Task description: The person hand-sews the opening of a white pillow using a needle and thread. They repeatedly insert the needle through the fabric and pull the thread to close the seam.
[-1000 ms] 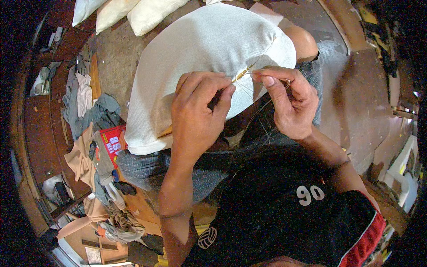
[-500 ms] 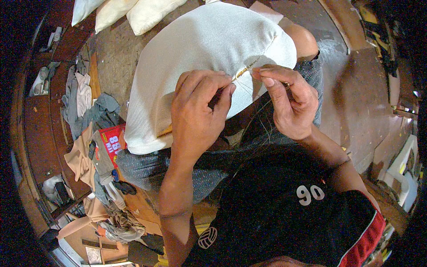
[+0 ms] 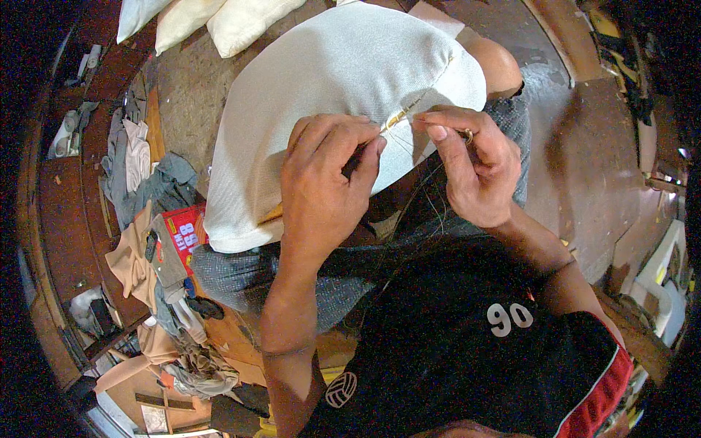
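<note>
A white fabric-covered cushion point(image 3: 314, 80) lies across my lap, with a stitched seam along its right side. A short gap in that seam shows something yellowish inside. My left hand point(image 3: 325, 175) is closed at the lower end of the gap, thumb and forefinger pinching the cloth edge. Just right of the gap, my right hand point(image 3: 478, 164) is closed in a pinch on fine thread, with a gold ring on one finger. Whether a needle is between those fingertips is too small to tell. Loose thread point(image 3: 431, 197) hangs from the seam between my hands over my dark trousers.
Pale stuffed cushions point(image 3: 244, 25) lie on the floor at the far left. To the left are heaped cloth scraps point(image 3: 164, 182) and a red packet point(image 3: 188, 230). A white plastic object point(image 3: 661, 292) stands at the far right. My bare knee point(image 3: 496, 67) sticks out beyond the cushion.
My right hand has shifted slightly left, its thumb sliding back a little from the fingertips. The hanging thread has changed its curve. My left hand and the cushion stay in place.
</note>
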`<state>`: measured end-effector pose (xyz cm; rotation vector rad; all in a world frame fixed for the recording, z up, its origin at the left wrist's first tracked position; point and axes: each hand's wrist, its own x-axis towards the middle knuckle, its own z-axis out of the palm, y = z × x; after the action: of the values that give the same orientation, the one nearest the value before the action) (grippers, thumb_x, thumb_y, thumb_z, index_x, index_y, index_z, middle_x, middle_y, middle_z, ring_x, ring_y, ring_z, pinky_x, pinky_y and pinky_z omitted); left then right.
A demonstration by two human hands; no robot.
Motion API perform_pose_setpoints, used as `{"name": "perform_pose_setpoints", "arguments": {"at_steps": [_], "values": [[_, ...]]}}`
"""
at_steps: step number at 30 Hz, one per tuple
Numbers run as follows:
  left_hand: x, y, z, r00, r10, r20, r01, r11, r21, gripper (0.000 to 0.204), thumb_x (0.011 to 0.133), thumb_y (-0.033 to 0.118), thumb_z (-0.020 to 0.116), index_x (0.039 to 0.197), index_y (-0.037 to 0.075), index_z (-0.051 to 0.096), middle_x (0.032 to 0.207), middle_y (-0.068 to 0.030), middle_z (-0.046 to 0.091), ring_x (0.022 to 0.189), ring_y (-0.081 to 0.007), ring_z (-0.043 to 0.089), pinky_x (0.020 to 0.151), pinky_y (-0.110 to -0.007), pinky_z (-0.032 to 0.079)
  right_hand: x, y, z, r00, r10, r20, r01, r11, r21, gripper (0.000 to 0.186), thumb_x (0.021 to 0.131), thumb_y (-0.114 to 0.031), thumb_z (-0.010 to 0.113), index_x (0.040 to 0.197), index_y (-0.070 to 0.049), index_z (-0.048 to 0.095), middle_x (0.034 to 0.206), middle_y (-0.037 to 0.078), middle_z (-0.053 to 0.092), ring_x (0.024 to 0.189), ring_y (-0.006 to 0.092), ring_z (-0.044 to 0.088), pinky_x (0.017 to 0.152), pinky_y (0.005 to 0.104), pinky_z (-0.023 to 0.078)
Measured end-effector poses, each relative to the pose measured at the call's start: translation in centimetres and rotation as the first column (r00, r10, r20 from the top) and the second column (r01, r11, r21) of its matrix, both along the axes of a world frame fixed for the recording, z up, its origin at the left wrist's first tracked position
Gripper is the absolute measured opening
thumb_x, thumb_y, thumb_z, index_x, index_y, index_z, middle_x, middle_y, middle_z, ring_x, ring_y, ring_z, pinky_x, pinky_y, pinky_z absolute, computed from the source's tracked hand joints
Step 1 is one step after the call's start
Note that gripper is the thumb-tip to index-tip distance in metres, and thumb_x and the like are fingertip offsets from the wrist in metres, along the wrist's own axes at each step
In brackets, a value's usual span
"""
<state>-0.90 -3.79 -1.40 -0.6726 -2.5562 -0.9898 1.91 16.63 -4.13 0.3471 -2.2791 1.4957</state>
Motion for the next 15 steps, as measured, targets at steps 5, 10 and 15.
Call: {"name": "perform_pose_setpoints", "arguments": {"at_steps": [5,10,15], "values": [[0.08,0.01,-0.1,1.0,-0.003,0.007,0.003,1.0,0.014,0.017,0.082,0.006,0.081,0.096,0.009,0.074,0.101,-0.0077,0.076,0.096,-0.029,0.071,0.086,-0.04,0.055,-0.1,-0.01,0.45,0.984,0.054,0.168,-0.03,0.989,-0.143,0.012,0.104,-0.002,0.06,0.11,0.005,0.068,0.103,0.013,0.076,0.091,0.0153,0.07,0.08,0.0282,0.055],[0.14,-0.02,-0.09,1.0,0.004,0.004,-0.004,1.0,0.012,0.018,0.081,0.008,0.082,0.097,0.009,0.074,0.102,-0.0075,0.076,0.097,-0.029,0.07,0.086,-0.04,0.055,-0.23,-0.11,0.68,0.998,0.006,0.057,-0.006,1.0,0.007,0.011,0.102,-0.003,0.062,0.107,0.003,0.07,0.102,0.013,0.076,0.09,0.0174,0.072,0.079,0.0297,0.056],[0.2,0.0,0.06,1.0,0.007,0.01,-0.007,1.0,-0.009,0.018,0.081,0.008,0.082,0.097,0.01,0.074,0.103,-0.0071,0.076,0.096,-0.0291,0.07,0.085,-0.04,0.055,-0.22,-0.41,0.82,0.989,-0.025,-0.145,0.047,0.988,0.147,0.009,0.1,-0.003,0.065,0.104,0.003,0.071,0.101,0.015,0.076,0.09,0.0206,0.074,0.081,0.0302,0.057]]}}
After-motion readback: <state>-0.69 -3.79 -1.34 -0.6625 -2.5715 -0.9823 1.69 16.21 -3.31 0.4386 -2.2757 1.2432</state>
